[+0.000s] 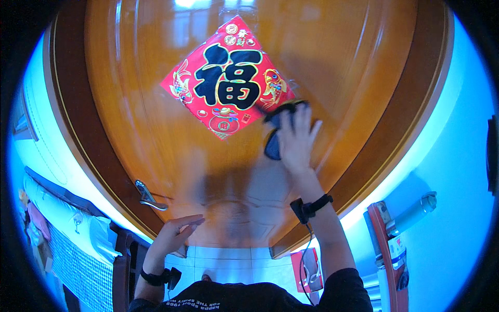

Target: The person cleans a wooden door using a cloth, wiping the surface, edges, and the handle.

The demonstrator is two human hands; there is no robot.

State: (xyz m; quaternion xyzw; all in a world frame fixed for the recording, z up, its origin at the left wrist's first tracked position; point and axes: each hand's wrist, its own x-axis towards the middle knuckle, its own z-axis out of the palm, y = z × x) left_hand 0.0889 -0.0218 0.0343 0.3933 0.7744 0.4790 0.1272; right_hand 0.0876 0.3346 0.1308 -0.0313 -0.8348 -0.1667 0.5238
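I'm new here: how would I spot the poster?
Find the big wooden door. On it, up and left of the right hand, is the poster. Unlike the dark item at that hand, it's a bright red diamond.

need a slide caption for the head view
Right hand over a dark, blurred item at the lower-right edge of a red diamond-shaped decoration on a wooden door, left hand empty.

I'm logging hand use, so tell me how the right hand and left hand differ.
The right hand is up at the door, while the left hand is lower in the picture. The right hand's fingers spread over a dark item by the red diamond-shaped decoration; the left hand's fingers lie close together, with nothing visible in them. Both have a dark band at the wrist.
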